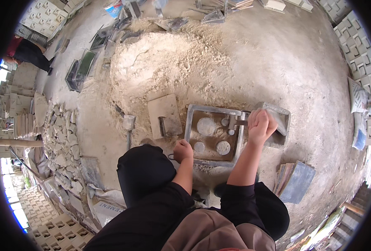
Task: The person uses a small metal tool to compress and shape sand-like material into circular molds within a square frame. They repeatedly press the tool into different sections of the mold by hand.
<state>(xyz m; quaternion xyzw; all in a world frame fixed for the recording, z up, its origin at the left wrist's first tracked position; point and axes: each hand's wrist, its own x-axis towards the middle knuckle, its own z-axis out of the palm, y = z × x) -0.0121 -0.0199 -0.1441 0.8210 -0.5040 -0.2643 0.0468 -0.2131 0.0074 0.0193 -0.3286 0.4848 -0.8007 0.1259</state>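
A square metal mould (188,125) lies on the ground in front of me, with several round pale discs (206,126) of different sizes inside it. My right hand (261,126) is closed around the handle of a hammer (232,122), whose head is over the right side of the mould, near two small discs. At the mould's left edge, my left hand (183,151) is closed on a thin metal handle (170,157); most of its grip is hidden by the fingers. A grey rectangular trough (282,117) sits right behind my right hand.
A square board with a slot (165,113) lies left of the mould, beside a small trowel-like tool (129,122). Beyond is a heap of pale powder (152,58). Stacked plates (297,182) lean at right; broken pieces (62,146) pile at left. Another person (28,52) is far left.
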